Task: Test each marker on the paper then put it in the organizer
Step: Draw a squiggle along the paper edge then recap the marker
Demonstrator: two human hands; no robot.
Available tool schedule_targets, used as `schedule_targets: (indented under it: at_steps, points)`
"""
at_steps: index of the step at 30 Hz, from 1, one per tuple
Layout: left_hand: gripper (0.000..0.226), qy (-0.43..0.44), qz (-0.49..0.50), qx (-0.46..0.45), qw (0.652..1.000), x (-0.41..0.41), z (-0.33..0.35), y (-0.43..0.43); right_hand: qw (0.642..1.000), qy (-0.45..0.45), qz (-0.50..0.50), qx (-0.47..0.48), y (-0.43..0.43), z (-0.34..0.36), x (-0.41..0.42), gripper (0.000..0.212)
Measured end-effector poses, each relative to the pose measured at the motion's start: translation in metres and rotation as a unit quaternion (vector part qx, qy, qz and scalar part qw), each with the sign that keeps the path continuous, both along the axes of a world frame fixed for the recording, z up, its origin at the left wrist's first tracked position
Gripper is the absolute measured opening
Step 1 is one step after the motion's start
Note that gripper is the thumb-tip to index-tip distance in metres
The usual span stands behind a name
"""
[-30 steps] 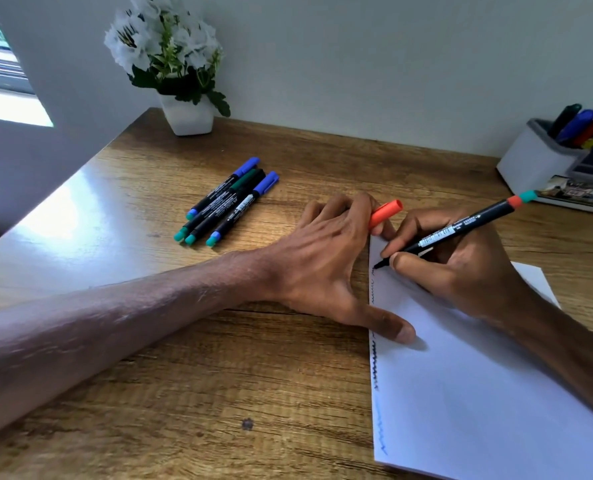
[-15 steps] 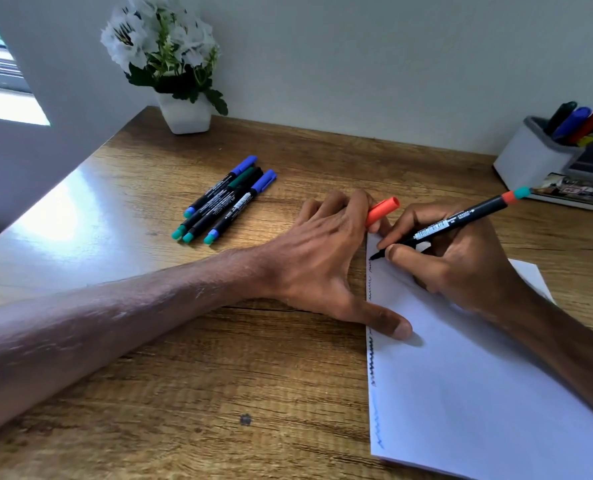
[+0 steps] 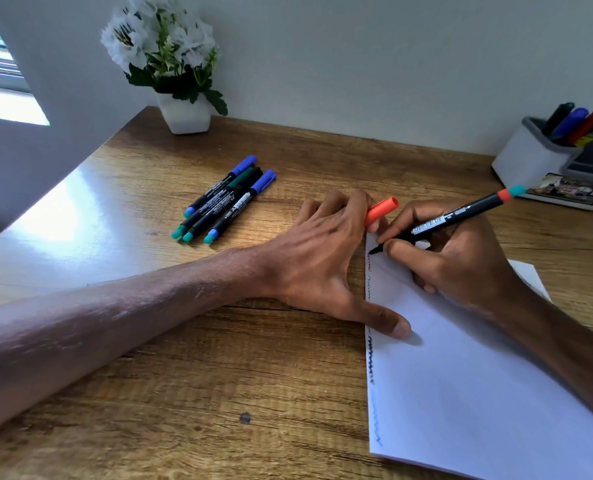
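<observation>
My right hand (image 3: pixel 461 261) grips a black marker (image 3: pixel 457 218) with an orange and teal end, its tip touching the far left corner of the white paper (image 3: pixel 478 393). Wavy test lines run down the paper's left edge. My left hand (image 3: pixel 326 258) lies flat on the table, thumb pressing the paper's edge, with the orange cap (image 3: pixel 381 211) held between its fingers. Several capped markers (image 3: pixel 226 199) lie together on the table to the left. The white organizer (image 3: pixel 530 157) stands at the far right with three markers upright in it.
A white pot of white flowers (image 3: pixel 181 112) stands at the table's back left by the wall. A small tray with a printed card (image 3: pixel 572 192) sits in front of the organizer. The wooden table (image 3: pixel 184 375) ends at a window recess on the left.
My right hand has drawn the marker tip up along the paper's left edge toward the far corner, extending the wavy line. My left hand has kept its place.
</observation>
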State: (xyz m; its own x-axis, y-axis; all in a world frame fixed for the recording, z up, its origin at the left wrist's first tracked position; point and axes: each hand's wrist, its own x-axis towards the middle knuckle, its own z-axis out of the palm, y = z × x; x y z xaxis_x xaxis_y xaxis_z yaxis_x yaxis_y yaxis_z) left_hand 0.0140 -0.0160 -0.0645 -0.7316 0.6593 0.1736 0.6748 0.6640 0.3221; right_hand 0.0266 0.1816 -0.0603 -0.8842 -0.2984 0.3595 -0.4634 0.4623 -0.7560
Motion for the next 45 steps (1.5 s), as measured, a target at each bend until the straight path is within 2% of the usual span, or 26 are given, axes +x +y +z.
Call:
schedule_targets:
  at_steps: [8,11,15,18,21,28,37,45]
  points:
    - [0.097,0.009,-0.005,0.012,1.0,-0.001,-0.001,0.0,0.999,-0.014,-0.02,-0.02,0.0,0.001,0.0,0.014]
    - [0.085,-0.008,-0.007,0.02,1.0,-0.001,-0.001,-0.001,0.996,-0.021,-0.031,-0.082,0.001,0.001,0.001,0.011]
    - [0.049,-0.064,0.011,0.111,0.992,-0.002,0.0,-0.004,0.984,-0.014,-0.051,-0.17,0.008,0.004,0.0,0.014]
    - [0.05,-0.069,0.045,0.182,0.98,-0.003,-0.005,-0.005,0.982,0.002,-0.036,-0.186,0.013,0.009,-0.002,0.014]
    - [0.048,-0.025,0.064,0.214,0.974,-0.006,-0.011,-0.005,0.978,-0.008,-0.01,-0.207,0.017,0.013,-0.002,0.017]
    - [0.026,0.053,0.044,0.192,0.979,-0.011,-0.015,-0.002,0.97,0.006,0.031,-0.242,0.018,0.021,0.003,0.021]
    - [0.024,0.074,0.039,0.179,0.98,-0.012,-0.016,-0.002,0.972,0.005,0.031,-0.231,0.019,0.021,0.001,0.023]
    - [0.026,0.076,0.048,0.184,0.979,-0.013,-0.017,-0.003,0.971,0.011,0.034,-0.235,0.022,0.025,0.0,0.016]
